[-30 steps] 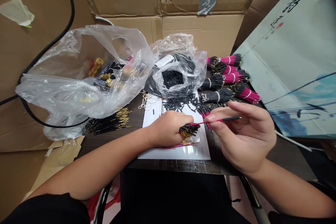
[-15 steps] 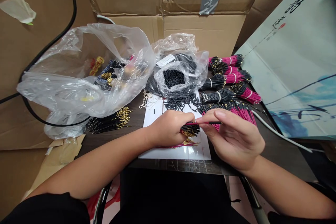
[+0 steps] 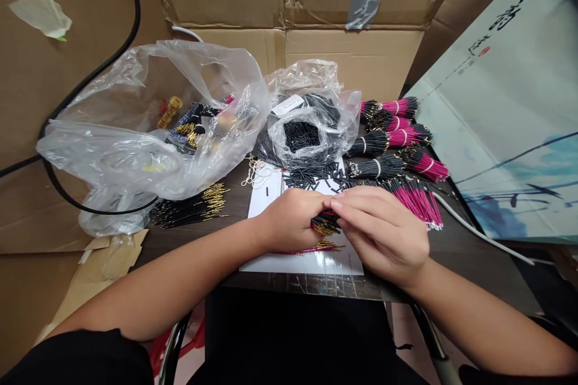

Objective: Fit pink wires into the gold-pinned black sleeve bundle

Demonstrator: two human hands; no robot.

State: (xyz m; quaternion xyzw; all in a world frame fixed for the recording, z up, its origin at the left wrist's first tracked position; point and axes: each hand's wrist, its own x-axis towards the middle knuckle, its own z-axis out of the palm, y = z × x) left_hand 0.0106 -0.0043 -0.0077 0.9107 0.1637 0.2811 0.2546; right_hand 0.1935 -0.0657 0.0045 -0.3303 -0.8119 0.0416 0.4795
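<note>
My left hand [image 3: 291, 219] is closed around a bundle of thin wires [image 3: 326, 225], whose gold terminals and black ends poke out to the right below the thumb. My right hand [image 3: 383, 228] is closed, its thumb and fingertips pressed together right against the left thumb. Whatever it pinches is hidden by the fingers. Under the hands, a few loose magenta wires with gold tips [image 3: 323, 246] lie on a white sheet [image 3: 307, 264]. Beyond them is a spread of short black sleeves [image 3: 311, 177].
An open plastic bag of black sleeves [image 3: 300, 135] stands behind the sheet. To its left is a big clear bag [image 3: 112, 162] beside black wires [image 3: 189, 207]. Tied wire bundles [image 3: 379, 165] and loose magenta wires [image 3: 419, 204] lie at right. Cardboard [image 3: 352, 60] walls the back.
My right hand has moved left, closing up against my left thumb. The magenta wire with a black end that showed between the hands is now covered. My left hand keeps its hold.
</note>
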